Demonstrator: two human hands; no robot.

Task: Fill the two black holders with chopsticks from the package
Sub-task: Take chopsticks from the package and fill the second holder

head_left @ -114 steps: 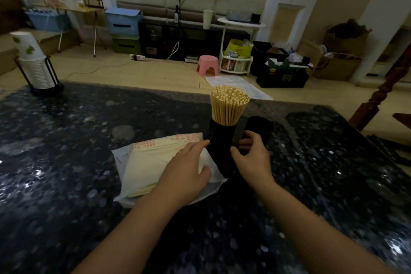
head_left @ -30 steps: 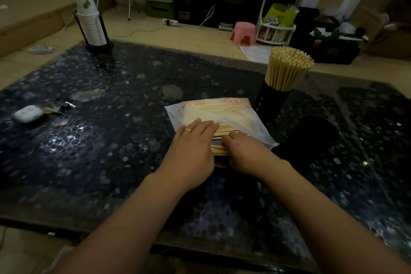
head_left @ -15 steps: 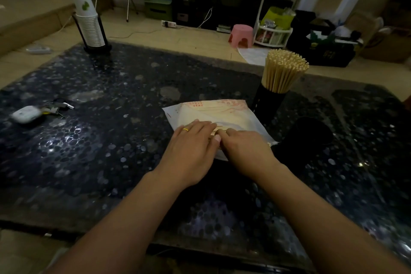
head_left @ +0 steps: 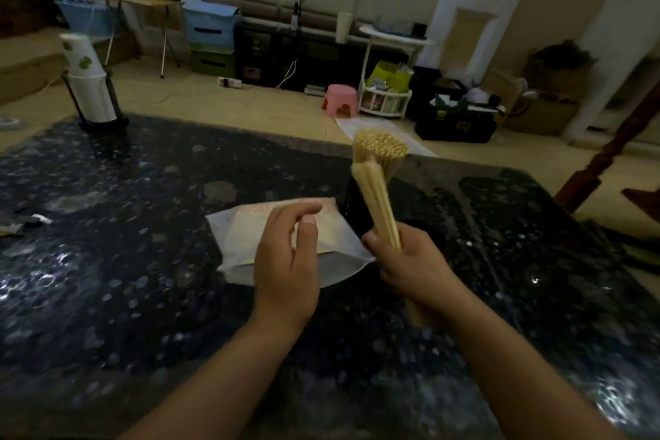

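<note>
The work surface was a dark speckled stone table (head_left: 107,261) in a dim, cluttered room, with a plain floor beyond its far edge. Nearest to me, my right hand (head_left: 410,268) was closed round a bundle of chopsticks (head_left: 378,204), gripping it near the lower end; the bundle stood nearly upright, tilted slightly left, and its bottom tips showed below my wrist. My left hand (head_left: 285,261) hovered just above the package (head_left: 250,236), fingers loosely curled, thumb and forefinger close together; the picture was blurred there and I could not tell whether anything was held between them. The package lay flat on the table, pale, still looking padded, so I judged it to contain more stock. Just behind the bundle stood the first black holder (head_left: 357,214), packed with chopsticks (head_left: 382,146) fanning out at the top; I rated that holder finished. The second black holder (head_left: 425,229) was only a dark shape just behind my right hand, and its contents could not be made out. On that evidence, I judged the task about half done: one holder filled, one handful drawn and in transit, the second holder yet to be loaded, probably needing several more handfuls. Farther off, a stack of paper cups (head_left: 89,89) stood in a wire stand at the table's far left corner, and a pink stool (head_left: 341,100) sat on the floor.
</note>
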